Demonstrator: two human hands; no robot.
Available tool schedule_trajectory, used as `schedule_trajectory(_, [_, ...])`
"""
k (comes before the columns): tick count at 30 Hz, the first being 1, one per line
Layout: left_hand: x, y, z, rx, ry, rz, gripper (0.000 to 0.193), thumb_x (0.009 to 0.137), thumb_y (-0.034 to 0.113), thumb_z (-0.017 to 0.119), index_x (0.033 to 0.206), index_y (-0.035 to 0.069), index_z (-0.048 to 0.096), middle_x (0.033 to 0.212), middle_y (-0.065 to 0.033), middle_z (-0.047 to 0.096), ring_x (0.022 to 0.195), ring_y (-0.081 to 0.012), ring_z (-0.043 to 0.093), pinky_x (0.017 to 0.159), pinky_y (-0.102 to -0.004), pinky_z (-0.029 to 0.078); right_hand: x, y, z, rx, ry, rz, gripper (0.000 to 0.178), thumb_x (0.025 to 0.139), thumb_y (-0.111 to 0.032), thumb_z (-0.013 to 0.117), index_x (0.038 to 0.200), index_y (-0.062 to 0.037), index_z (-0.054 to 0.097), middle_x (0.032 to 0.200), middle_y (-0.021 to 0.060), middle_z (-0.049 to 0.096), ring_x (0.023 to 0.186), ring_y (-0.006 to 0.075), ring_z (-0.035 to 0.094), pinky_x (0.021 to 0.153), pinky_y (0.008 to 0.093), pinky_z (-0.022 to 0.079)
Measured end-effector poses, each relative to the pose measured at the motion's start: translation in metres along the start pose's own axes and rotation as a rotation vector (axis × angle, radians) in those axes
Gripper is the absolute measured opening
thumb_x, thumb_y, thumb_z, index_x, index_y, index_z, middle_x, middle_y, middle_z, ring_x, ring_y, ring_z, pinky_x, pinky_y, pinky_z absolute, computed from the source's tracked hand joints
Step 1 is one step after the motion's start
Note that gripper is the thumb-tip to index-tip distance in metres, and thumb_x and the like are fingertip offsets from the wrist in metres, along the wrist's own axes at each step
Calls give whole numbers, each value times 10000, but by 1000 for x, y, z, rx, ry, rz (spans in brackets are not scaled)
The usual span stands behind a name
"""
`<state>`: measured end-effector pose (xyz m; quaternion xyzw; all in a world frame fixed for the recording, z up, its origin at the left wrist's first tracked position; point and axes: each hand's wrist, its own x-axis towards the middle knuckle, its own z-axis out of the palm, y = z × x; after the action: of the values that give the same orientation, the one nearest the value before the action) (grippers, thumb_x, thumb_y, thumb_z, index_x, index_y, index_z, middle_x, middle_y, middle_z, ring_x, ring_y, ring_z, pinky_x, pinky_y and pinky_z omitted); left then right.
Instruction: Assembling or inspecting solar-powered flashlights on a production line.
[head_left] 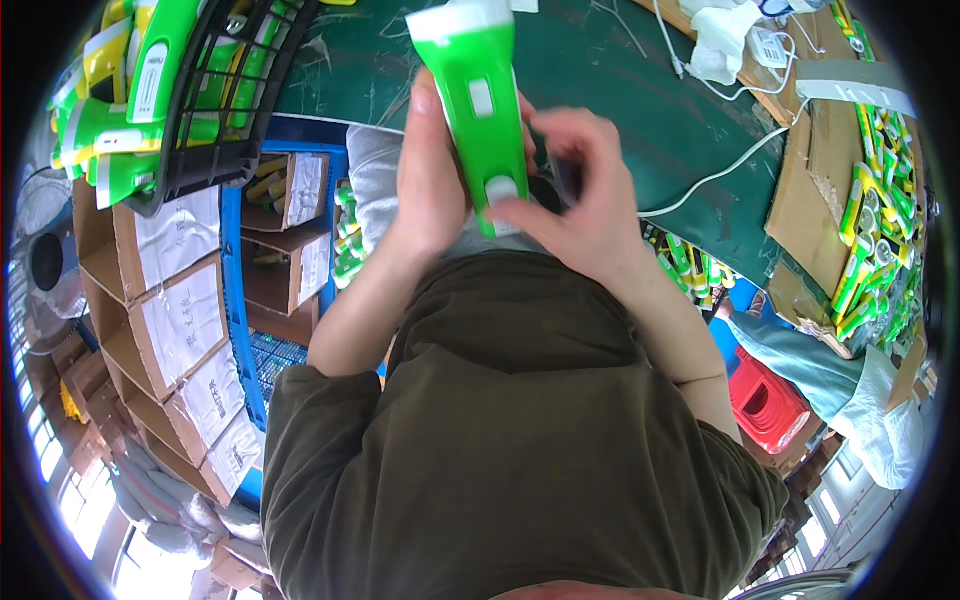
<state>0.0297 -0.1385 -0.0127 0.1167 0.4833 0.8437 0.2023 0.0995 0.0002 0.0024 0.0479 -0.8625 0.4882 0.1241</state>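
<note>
A green flashlight [470, 110] with a white head is raised over the near edge of the table, its head pointing away from me. My left hand [430, 175] is closed around its left side. White switch pieces show on its upper face and near its tail end. The thumb of my right hand [590, 190] touches the tail end beside the lower switch. The other right fingers are curled and slightly blurred. Between them and the thumb is a small dark thing [568, 180], mostly hidden, whose kind I cannot make out.
A black basket [215, 110] of green and yellow flashlights stands at the left. Cardboard bins [165, 320] line the left side. On the green table [690, 140] lie a white cable [715, 175] and a charger [768, 48]. More flashlights [870, 250] pile up right, above a red container [768, 402].
</note>
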Motion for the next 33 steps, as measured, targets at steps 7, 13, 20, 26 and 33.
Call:
schedule_trajectory(7, [9, -3, 4, 75, -4, -54, 400, 1004, 317, 394, 1256, 8, 371, 1028, -152, 566, 800, -229, 602, 685, -366, 537, 11, 12, 10, 473, -56, 340, 711, 745, -30, 776, 1304, -49, 337, 992, 33, 473, 902, 97, 479, 738, 231, 427])
schedule_trajectory(13, [34, 7, -1, 154, -58, -82, 423, 974, 266, 525, 1269, -4, 389, 1055, -126, 540, 854, -207, 611, 746, -383, 553, 41, 36, -68, -149, 215, 218, 395, 799, -290, 749, 1067, -42, 597, 653, 23, 490, 580, 174, 474, 566, 316, 433])
schedule_trajectory(20, [77, -7, -9, -397, -76, -336, 647, 979, 592, 270, 1219, 27, 477, 958, -77, 544, 796, -214, 598, 711, -432, 542, 64, 78, -123, -902, -7, 195, 374, 800, -389, 727, 841, -24, 655, 733, 182, 648, 739, 365, 639, 616, 419, 494])
schedule_trajectory(26, [85, -16, 9, -330, -87, -344, 596, 964, 597, 358, 1174, 54, 484, 1003, -99, 590, 791, -231, 626, 686, -471, 559, 84, 64, -109, 288, -148, 526, 198, 901, -172, 638, 973, 10, 610, 817, 51, 635, 533, 58, 434, 508, 231, 347])
schedule_trajectory(33, [92, -29, 35, -151, -60, -361, 767, 950, 670, 177, 1209, 17, 484, 843, -84, 554, 714, -191, 591, 597, -374, 560, 79, 87, -60, 955, 141, 308, 175, 905, -98, 642, 1039, 10, 610, 758, 39, 592, 537, 56, 397, 503, 223, 324])
